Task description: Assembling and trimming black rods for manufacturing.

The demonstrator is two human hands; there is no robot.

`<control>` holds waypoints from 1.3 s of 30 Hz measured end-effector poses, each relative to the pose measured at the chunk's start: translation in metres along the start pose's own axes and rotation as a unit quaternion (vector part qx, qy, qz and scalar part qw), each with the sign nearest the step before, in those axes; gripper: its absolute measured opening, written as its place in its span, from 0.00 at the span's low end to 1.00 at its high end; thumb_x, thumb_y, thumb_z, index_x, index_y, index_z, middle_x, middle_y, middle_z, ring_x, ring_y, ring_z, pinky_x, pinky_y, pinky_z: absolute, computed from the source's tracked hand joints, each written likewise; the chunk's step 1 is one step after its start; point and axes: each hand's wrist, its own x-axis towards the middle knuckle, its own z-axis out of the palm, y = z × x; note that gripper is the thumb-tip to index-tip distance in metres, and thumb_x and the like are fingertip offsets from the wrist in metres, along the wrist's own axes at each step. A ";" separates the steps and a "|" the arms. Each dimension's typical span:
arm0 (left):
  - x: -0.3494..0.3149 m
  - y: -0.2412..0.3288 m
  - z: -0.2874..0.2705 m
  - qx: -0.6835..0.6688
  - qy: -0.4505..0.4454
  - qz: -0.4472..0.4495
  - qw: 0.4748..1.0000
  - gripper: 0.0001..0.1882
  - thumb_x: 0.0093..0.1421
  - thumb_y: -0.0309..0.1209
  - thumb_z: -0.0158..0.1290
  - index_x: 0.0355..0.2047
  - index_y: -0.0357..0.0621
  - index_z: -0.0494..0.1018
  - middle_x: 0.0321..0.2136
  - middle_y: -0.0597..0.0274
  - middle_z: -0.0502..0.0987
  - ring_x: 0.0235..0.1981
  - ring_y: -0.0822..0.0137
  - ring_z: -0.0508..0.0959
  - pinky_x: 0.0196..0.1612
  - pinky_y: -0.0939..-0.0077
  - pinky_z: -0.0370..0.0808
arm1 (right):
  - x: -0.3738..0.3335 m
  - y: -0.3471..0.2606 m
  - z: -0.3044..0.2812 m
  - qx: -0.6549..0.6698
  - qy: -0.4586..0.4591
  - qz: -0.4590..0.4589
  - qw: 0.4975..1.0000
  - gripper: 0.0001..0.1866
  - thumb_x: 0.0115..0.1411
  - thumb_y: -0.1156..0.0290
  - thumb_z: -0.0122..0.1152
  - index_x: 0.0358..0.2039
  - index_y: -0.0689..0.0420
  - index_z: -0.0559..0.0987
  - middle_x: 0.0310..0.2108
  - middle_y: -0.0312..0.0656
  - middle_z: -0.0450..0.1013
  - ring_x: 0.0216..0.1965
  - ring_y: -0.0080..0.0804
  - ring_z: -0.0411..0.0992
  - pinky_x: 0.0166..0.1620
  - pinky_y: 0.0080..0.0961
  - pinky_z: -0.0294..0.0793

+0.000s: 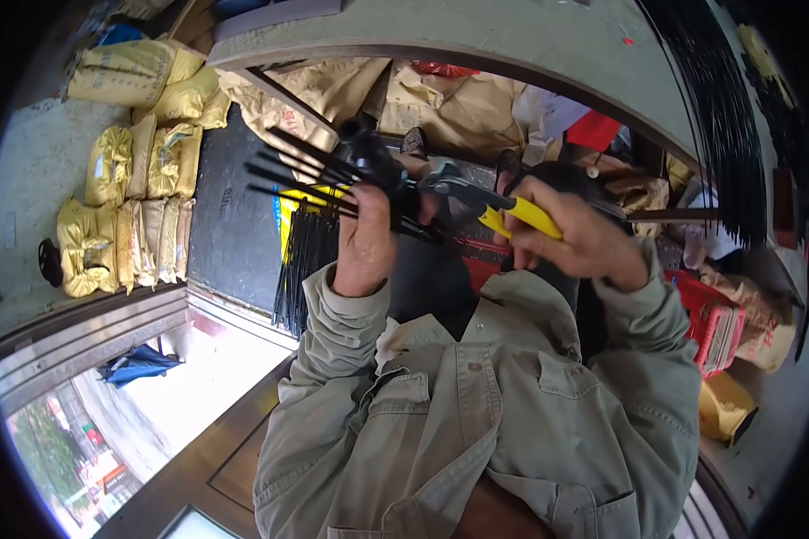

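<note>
My left hand is closed round a bunch of thin black rods, whose ends fan out to the left. A dark, rounded black part sits just beyond that hand; its kind is hard to make out. My right hand grips the yellow handles of a pair of pliers. The metal head of the pliers points left and lies close to the black rods by my left fingers. Whether its jaws touch a rod is blurred and partly hidden. More black rods hang or stand below my left wrist.
A grey tabletop spans the far side, with many long black rods at its right. Yellow and brown sacks are stacked at the left. A red crate stands at the right. Brown paper sacks lie beneath the table.
</note>
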 end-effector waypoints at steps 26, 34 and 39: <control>0.000 -0.054 0.001 0.077 0.092 0.032 0.992 0.32 0.62 0.54 0.29 0.37 0.34 0.66 0.19 0.56 0.69 0.21 0.68 0.68 0.29 0.76 0.65 | 0.155 -0.031 -0.218 -0.415 0.510 -0.046 0.752 0.09 0.47 0.69 0.60 0.26 0.61 0.78 0.24 0.41 0.74 0.23 0.31 0.72 0.28 0.25 0.69; 0.015 -0.043 -0.009 0.069 0.075 0.036 0.994 0.31 0.62 0.52 0.29 0.36 0.32 0.67 0.21 0.57 0.70 0.23 0.69 0.69 0.29 0.77 0.65 | 0.245 -0.029 -0.278 -0.652 0.481 0.093 0.579 0.13 0.47 0.64 0.59 0.30 0.59 0.78 0.30 0.48 0.74 0.31 0.46 0.74 0.33 0.38 0.73; 0.019 -0.044 -0.019 0.076 0.080 0.037 0.993 0.32 0.62 0.53 0.28 0.35 0.32 0.66 0.20 0.55 0.70 0.23 0.68 0.69 0.29 0.76 0.66 | 0.259 -0.026 -0.278 -0.663 0.474 0.099 0.571 0.13 0.48 0.64 0.59 0.32 0.59 0.77 0.35 0.49 0.72 0.33 0.47 0.73 0.33 0.39 0.72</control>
